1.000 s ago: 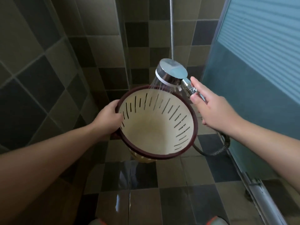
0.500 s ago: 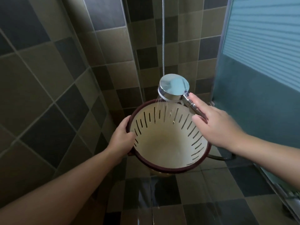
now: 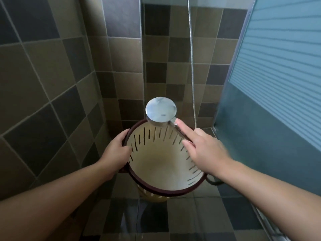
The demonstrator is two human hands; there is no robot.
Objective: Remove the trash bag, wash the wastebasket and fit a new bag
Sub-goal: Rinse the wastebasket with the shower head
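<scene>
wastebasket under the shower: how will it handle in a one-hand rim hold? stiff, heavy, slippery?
Probably light: the left hand alone holds the wastebasket up by its dark rim. Likely stiff, since the rim keeps a round shape in that grip. Possibly slippery: the shower head is spraying into it, though the slotted walls should drain.

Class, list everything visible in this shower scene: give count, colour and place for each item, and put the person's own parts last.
wastebasket: one, cream with slotted sides and dark red rim, centre, held above the floor
shower head: one, chrome, over the wastebasket's far rim
shower hose: one, silver, hanging down the back wall
wall tiles: many, brown and dark grey, left and back
floor tiles: many, grey and tan, wet-looking, bottom
shower door: one, frosted blue-green, right
left hand: one, grips the wastebasket's left rim
right hand: one, holds the shower head's handle
</scene>
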